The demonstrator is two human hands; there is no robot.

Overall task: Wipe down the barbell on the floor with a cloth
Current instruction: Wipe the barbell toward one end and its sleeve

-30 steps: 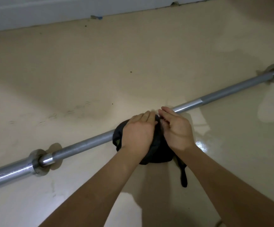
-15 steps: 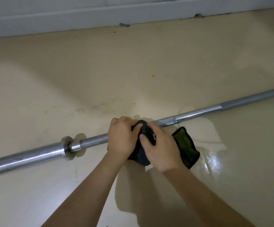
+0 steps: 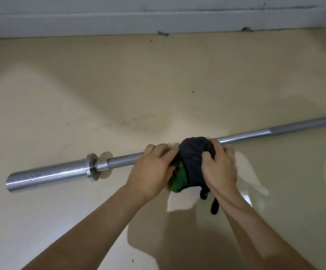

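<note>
1. Barbell (image 3: pixel 119 161): lies flat on the floor (image 3: pixel 158 84), its thick sleeve (image 3: pixel 49 175) and collar (image 3: pixel 91 166) at the left, the shaft running up and off to the right.
2. Left hand (image 3: pixel 152 170): fingers curled over the shaft at the cloth's left edge, thumb on the green fold, likely to keep the wrap tight.
3. Cloth (image 3: pixel 193 158): dark with a green inside, bunched round the shaft between both hands so it rubs all sides at once; a strap dangles below.
4. Right hand (image 3: pixel 219 168): fingers bent, clutching the dark fabric from above, pressing it onto the bar.
</note>
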